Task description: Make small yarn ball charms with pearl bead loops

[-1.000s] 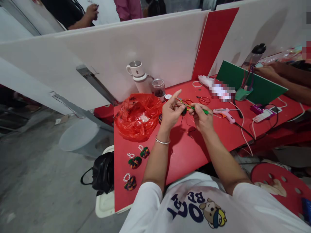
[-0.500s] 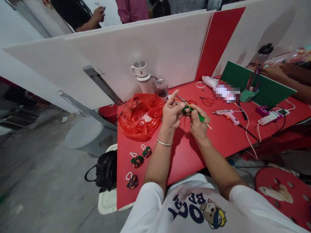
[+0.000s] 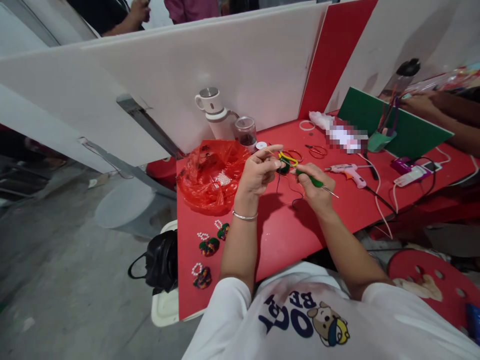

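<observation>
My left hand is raised over the red table, its fingers pinched on a small dark green crocheted piece with thin yarn hanging from it. My right hand is closed round a green-handled crochet hook, whose metal end sticks out to the right; the handle's other end points at the piece. Both hands are almost touching above the table's middle. A silver bangle circles my left wrist.
A red plastic bag with white beads lies left of my hands. Three finished crocheted pieces lie near the front left edge. A white jug, a glass jar, a glue gun, scissors and cables lie behind. Another person's hands work at the right.
My left index finger, raised before, has folded down into a pinch. My right hand has drawn the hook slightly right and down. The view has shifted a little.
</observation>
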{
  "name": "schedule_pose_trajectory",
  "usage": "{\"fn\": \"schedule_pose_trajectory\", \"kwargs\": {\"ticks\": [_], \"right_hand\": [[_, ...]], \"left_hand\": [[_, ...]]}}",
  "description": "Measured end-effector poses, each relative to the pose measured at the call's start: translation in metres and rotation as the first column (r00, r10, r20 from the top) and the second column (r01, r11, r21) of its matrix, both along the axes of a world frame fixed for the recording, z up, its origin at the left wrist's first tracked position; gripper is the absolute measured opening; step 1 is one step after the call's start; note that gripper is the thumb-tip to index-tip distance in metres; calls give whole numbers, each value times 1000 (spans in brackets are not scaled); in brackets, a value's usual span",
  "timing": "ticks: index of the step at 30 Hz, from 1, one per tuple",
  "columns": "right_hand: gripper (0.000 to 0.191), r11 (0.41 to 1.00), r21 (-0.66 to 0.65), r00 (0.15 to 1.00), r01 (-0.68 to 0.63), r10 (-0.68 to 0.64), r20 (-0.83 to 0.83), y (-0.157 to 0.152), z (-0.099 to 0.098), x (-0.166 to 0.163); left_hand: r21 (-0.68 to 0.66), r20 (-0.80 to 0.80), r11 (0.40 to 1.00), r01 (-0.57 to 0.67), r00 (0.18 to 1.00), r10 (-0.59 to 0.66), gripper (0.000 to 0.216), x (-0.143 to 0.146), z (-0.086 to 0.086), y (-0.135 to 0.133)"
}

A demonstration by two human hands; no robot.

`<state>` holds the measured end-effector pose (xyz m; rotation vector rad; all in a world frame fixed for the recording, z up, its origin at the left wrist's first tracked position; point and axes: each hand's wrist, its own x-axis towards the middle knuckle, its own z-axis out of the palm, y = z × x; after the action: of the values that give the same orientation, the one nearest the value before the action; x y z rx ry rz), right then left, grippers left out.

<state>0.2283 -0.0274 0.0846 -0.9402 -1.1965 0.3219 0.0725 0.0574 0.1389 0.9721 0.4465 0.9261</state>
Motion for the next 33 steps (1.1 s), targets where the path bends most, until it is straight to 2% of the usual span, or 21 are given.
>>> {"fn": "schedule_pose_trajectory", "kwargs": {"ticks": [6,9,15,18,22,25,29,31,33], "right_hand": [[17,996,88,964,-4,-20,266,-8,9,15],[14,998,63,952,25,-43,302,-10,11,17],[16,995,95,938,8,-40,344,-9,9,16],[12,997,49,958,53,-65,280,-8,8,11],[14,993,20,988,118,-120,102,-7,6,-2],[17,997,33,997,76,-76,-16,-4,1,-9],[23,998,4,982,-56,56,-183,0,-7,-11],[25,996,-56,973,-73,58,-224,0,-7,-9],[24,995,-101,979,-25,4,-205,0,-2,-8]], "left_hand": [[23,-43,993,111,993,-110,39,-3,2,0],[31,-39,993,118,992,-116,41,-3,1,1],[49,-47,989,137,990,-135,39,-5,-4,6],[66,-47,991,116,992,-113,38,-2,-4,4],[188,-42,982,-31,998,40,48,7,-3,-3],[223,-50,973,-51,997,64,62,11,-3,-7],[115,-58,992,51,997,-45,67,10,-5,-6],[124,-70,992,13,998,-5,69,11,-6,-5],[200,-75,975,-95,991,112,73,15,-7,-6]]}}
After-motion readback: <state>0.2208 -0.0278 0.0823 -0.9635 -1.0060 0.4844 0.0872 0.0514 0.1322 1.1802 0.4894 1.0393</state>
